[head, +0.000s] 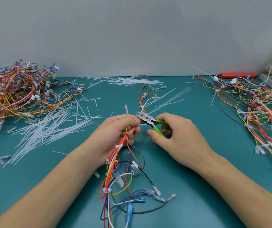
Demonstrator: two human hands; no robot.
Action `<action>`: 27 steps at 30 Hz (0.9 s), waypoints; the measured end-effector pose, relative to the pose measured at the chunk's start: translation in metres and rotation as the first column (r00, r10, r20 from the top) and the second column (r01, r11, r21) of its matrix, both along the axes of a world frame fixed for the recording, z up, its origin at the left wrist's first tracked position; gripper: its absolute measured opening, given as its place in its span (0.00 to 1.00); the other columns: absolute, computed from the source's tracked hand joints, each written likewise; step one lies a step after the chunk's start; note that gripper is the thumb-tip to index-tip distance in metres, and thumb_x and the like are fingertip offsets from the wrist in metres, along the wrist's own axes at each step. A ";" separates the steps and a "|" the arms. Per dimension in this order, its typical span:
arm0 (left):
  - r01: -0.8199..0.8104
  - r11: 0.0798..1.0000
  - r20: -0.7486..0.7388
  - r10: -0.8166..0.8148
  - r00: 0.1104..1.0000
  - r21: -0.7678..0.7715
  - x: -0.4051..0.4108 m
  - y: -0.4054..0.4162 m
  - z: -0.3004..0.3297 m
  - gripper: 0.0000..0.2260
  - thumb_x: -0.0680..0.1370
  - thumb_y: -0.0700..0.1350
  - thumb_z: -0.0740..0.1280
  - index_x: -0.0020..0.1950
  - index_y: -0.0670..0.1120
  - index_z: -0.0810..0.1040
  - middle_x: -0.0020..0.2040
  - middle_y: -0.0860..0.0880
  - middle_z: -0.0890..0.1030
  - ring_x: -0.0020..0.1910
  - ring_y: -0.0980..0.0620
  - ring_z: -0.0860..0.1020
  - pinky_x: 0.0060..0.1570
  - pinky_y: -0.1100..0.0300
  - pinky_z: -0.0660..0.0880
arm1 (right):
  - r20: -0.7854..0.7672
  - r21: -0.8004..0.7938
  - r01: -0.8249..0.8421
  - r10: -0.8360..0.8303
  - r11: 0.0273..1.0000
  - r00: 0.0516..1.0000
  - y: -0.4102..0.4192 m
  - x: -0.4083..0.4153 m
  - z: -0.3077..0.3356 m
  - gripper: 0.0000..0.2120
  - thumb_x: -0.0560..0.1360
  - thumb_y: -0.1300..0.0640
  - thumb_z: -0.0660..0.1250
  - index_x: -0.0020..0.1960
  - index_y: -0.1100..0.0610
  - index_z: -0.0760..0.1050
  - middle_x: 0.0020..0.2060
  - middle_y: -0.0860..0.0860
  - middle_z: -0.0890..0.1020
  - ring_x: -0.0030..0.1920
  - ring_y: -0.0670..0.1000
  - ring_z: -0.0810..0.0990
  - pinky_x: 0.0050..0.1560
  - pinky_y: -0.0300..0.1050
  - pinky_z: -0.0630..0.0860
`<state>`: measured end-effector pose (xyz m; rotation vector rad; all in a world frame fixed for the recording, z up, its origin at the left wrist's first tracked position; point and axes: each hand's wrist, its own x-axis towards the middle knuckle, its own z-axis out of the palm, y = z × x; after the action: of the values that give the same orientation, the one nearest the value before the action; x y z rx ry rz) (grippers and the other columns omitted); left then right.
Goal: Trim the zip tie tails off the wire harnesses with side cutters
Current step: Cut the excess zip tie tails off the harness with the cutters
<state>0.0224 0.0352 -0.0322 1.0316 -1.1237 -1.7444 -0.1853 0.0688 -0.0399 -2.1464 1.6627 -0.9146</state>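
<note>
We hold one wire harness (115,162) in our left hand (117,130), fingers curled around the bundle just below its upper branches, so the stretch we want to trim stands up clear of the teal table (189,153) and close to our eyes while the rest trails down toward us. Our right hand (173,134) grasps the green handles of the side cutters (146,118), fingers wrapped around them and the thumb lying along the near handle; the metal nose points left and sits right at the left fingertips, touching or just beside the wires there. A blurred white zip tie tail (169,101) streaks up and to the right from the cutter nose; whether it is attached or already cut free we cannot tell. Both forearms come in low from the near edge and meet at the middle, wrists bent slightly inward. To the left lies a heap of harnesses (16,89) with a spread of cut tails (49,129) beside it, presumably the finished side; to the right another heap (255,106) shows long tails sticking out, likely awaiting trimming.
</note>
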 end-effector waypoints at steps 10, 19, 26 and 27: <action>0.009 1.000 0.005 -0.009 1.000 -0.005 0.000 -0.001 -0.001 0.08 0.79 0.41 0.68 0.44 0.46 0.86 0.35 0.47 0.78 0.28 0.55 0.71 0.27 0.65 0.70 | 0.020 0.018 -0.013 0.012 1.000 1.000 0.000 0.001 0.001 0.15 0.77 0.37 0.67 0.58 0.46 0.78 0.41 0.41 0.78 0.46 0.46 0.76 0.57 0.57 0.75; -0.004 1.000 0.002 0.004 1.000 0.006 0.000 -0.001 -0.001 0.05 0.79 0.41 0.68 0.51 0.42 0.83 0.34 0.47 0.78 0.27 0.55 0.71 0.26 0.66 0.69 | 0.015 0.065 -0.054 0.053 0.996 0.998 -0.002 0.000 -0.002 0.13 0.80 0.38 0.66 0.51 0.47 0.74 0.35 0.45 0.75 0.37 0.47 0.74 0.42 0.53 0.75; -0.011 1.000 0.010 0.011 1.000 0.003 0.000 -0.001 -0.003 0.07 0.79 0.41 0.68 0.54 0.41 0.82 0.35 0.47 0.79 0.27 0.55 0.72 0.27 0.66 0.70 | 0.026 0.072 -0.055 0.053 0.996 0.998 -0.003 -0.001 -0.001 0.12 0.79 0.40 0.68 0.51 0.47 0.75 0.34 0.45 0.75 0.36 0.47 0.73 0.40 0.50 0.73; -0.010 1.000 0.010 0.010 1.000 0.003 0.000 -0.001 -0.003 0.07 0.79 0.41 0.68 0.54 0.41 0.83 0.35 0.47 0.79 0.27 0.55 0.72 0.27 0.66 0.70 | 0.021 0.062 -0.044 0.043 0.997 0.999 -0.002 -0.001 -0.001 0.11 0.79 0.39 0.68 0.52 0.47 0.76 0.35 0.44 0.75 0.38 0.45 0.74 0.42 0.50 0.73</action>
<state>0.0227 0.0337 -0.0349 1.0469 -1.1204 -1.7351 -0.1860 0.0667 -0.0411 -2.1170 1.6071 -0.8573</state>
